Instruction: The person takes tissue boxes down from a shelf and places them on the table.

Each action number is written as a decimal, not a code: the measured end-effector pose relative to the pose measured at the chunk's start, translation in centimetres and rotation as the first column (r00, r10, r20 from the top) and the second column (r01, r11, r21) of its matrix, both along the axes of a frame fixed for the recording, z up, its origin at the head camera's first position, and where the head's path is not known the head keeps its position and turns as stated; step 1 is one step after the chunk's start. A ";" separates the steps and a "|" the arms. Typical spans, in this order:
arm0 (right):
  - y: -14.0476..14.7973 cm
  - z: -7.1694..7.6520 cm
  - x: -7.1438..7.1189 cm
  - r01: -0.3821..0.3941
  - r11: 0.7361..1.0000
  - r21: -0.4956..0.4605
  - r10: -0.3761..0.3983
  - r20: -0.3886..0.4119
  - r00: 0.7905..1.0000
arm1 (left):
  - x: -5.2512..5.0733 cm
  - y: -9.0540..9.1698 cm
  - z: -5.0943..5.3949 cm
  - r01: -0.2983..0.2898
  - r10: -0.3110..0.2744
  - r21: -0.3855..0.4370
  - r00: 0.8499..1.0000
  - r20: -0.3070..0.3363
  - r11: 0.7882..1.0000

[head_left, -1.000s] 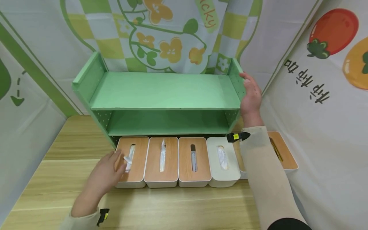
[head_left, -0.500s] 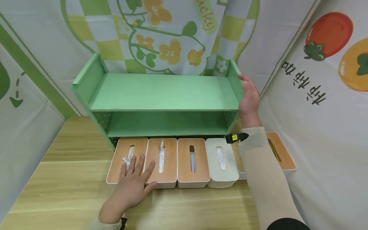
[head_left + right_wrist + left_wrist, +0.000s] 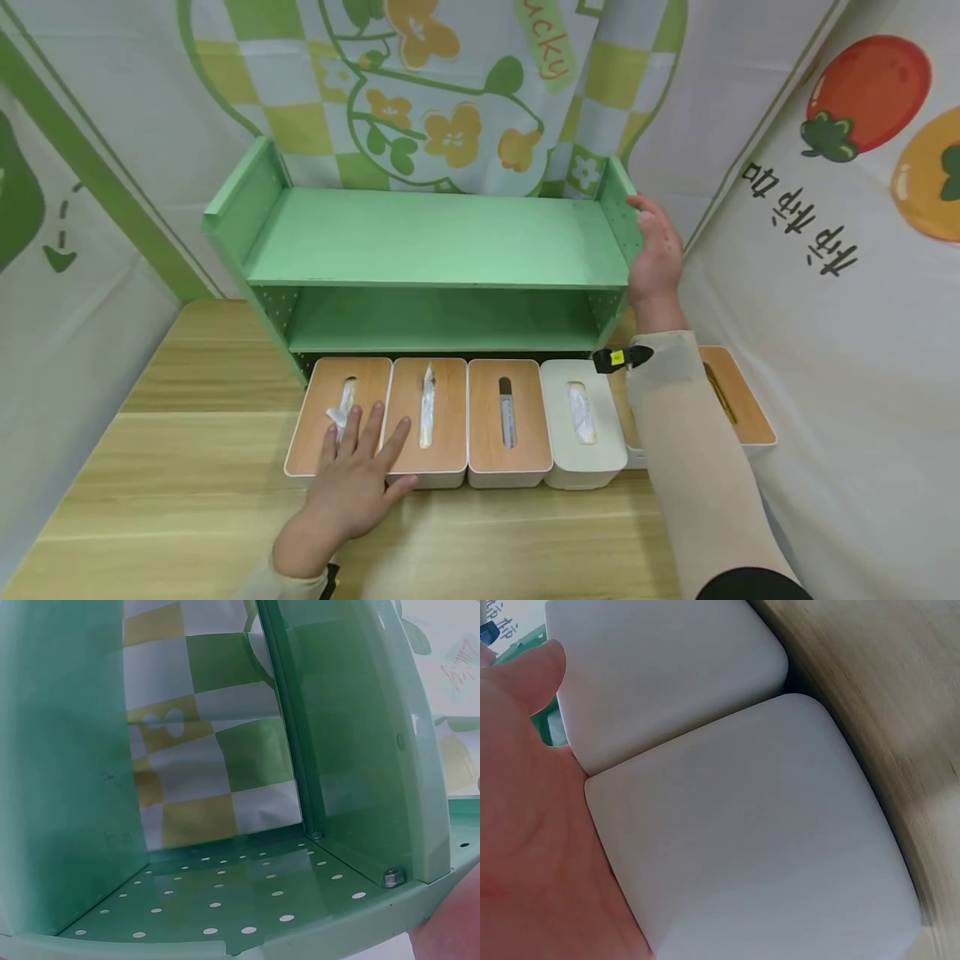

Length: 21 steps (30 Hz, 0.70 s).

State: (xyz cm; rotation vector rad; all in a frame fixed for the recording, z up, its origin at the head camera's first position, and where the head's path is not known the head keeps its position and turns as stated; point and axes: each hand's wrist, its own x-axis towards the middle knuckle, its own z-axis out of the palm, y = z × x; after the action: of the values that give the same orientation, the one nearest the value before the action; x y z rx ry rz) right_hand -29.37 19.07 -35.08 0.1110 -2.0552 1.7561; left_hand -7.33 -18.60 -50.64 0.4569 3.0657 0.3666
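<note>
My left hand (image 3: 352,492) lies with fingers spread over the leftmost tissue box (image 3: 315,417), its fingertips near the lid slot and the neighbouring tissue box (image 3: 450,417). In the left wrist view its palm (image 3: 547,847) is against the edge of a white box wall (image 3: 742,825). Farther right my right hand (image 3: 655,267) rests on the outer side of the green shelf (image 3: 442,237), fingertips at the upright's edge. Only a sliver of that hand (image 3: 450,922) shows beside the perforated green panel (image 3: 225,907) in the right wrist view.
Another wood-lidded box (image 3: 510,417) and an all-white box (image 3: 583,425) continue the row before the shelf. My right sleeve (image 3: 697,442) partly hides more boxes, one wood-lidded box (image 3: 738,396) among them. All stand on a wooden table (image 3: 172,467) between printed cloth walls.
My left hand has moved right, from the leftmost box's left side to over its front part, and its fingers have spread. My right hand has stayed on the shelf.
</note>
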 end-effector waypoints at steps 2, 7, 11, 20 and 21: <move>0.1 -0.1 0.0 0.001 1.000 0.004 -0.001 0.002 1.000 | -0.1 0.1 0.0 -0.002 0.002 -0.002 1.000 0.000 1.000; 0.1 -0.1 -0.2 0.002 1.000 0.015 -0.002 -0.001 1.000 | -0.3 0.2 -0.1 -0.003 0.003 -0.009 1.000 0.007 1.000; 0.2 0.0 -0.2 -0.004 1.000 0.014 0.004 0.001 1.000 | -0.4 0.4 -0.3 -0.005 0.005 -0.012 1.000 0.014 1.000; 0.5 -0.5 -0.5 0.009 1.000 0.024 -0.009 -0.010 1.000 | -0.4 0.4 -0.4 0.009 -0.009 -0.023 1.000 0.029 1.000; 0.5 -0.6 -0.6 0.005 1.000 0.025 -0.005 -0.014 1.000 | -0.5 0.4 -0.3 0.010 -0.010 -0.014 1.000 0.028 1.000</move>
State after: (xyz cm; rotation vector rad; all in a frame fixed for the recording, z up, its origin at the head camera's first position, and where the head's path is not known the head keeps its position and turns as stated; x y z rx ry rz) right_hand -29.98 19.52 -35.65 0.1256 -2.0663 1.7222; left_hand -7.79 -18.22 -50.98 0.4626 3.0362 0.3474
